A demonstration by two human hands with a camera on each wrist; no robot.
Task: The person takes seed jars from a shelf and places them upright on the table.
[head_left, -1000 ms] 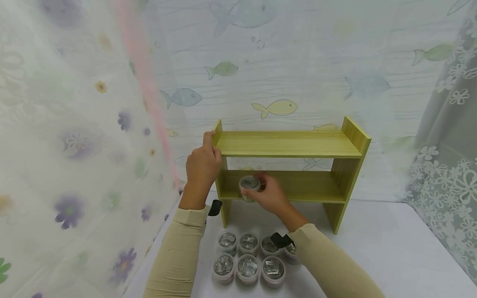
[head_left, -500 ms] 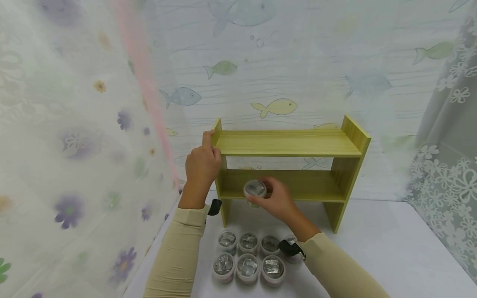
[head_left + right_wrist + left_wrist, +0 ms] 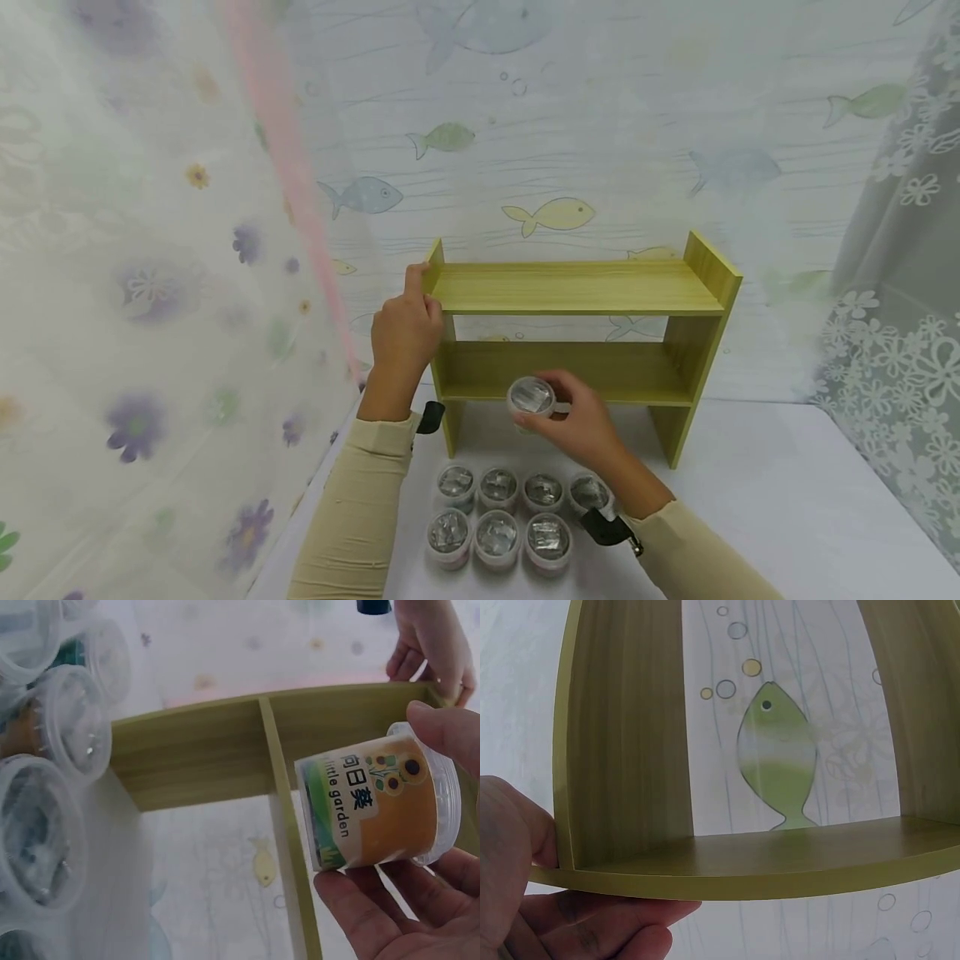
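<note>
My right hand [image 3: 588, 417] holds a lidded clear plastic cup [image 3: 531, 397] between thumb and fingers, in front of the lower board of a yellow-green wooden shelf [image 3: 577, 287]. In the right wrist view the cup [image 3: 375, 802] shows an orange and green label with sunflowers and the words "little garden". At the shelf's left end, my left hand [image 3: 407, 329] grips the side panel. Seen from the left wrist, its thumb lies on one side of the panel [image 3: 727, 885] and its fingers on the other.
Several similar lidded cups [image 3: 497, 537] stand in two rows on the white tabletop [image 3: 780, 475], before the shelf. A fish-patterned curtain [image 3: 600, 125] hangs behind, with a flowered curtain [image 3: 172, 350] along the left.
My right hand has drawn the cup away from the lower board, to the right and towards me. The end cup of the back row shows more now. My left hand stays on the side panel.
</note>
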